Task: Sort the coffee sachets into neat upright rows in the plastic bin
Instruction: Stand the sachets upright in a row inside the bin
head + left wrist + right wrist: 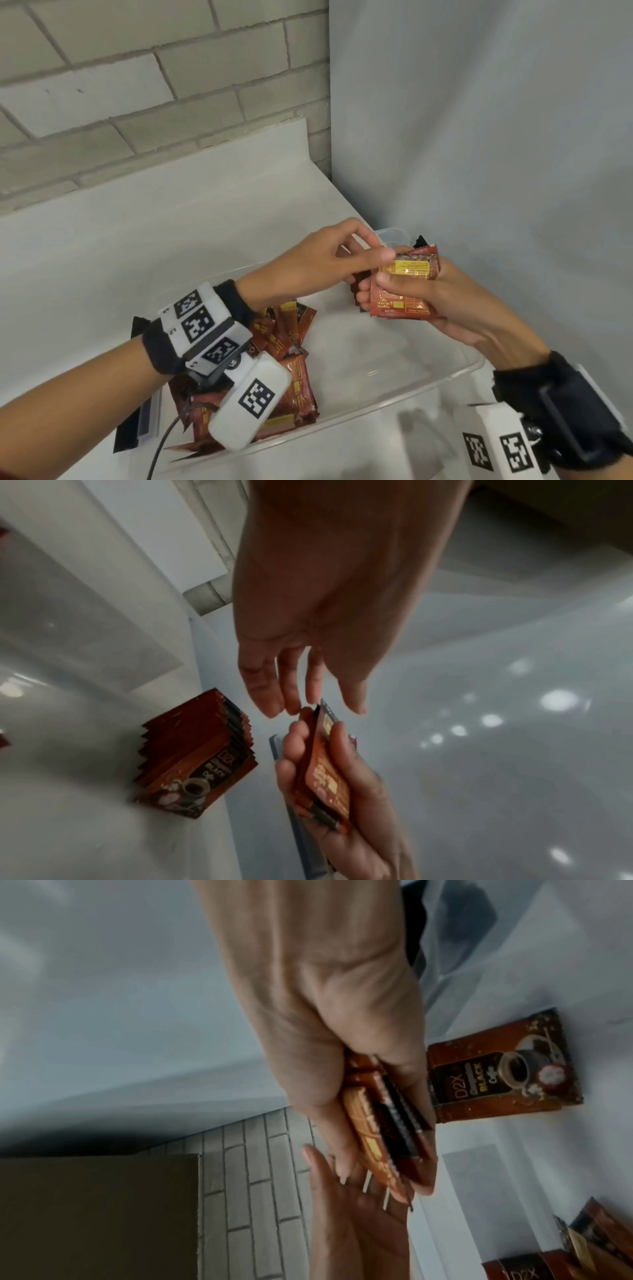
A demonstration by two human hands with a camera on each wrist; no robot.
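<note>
Sachets are bunched in your right hand, thumb and fingers clamped round a small stack held above the far right corner of the clear bin. Your left hand reaches across, fingertips loose and extended at the stack's top edge; whether they actually pinch a sachet, you can't tell from these views. You look to be squaring the bundle up before it goes in. An upright row already stands against the bin wall just beside your hands, so the next move calls for lowering this bundle on edge next to it, faces aligned. A loose pile waits at the bin's near left, partly hidden under your left wrist. How many sachets you hold is hard to make out.
</note>
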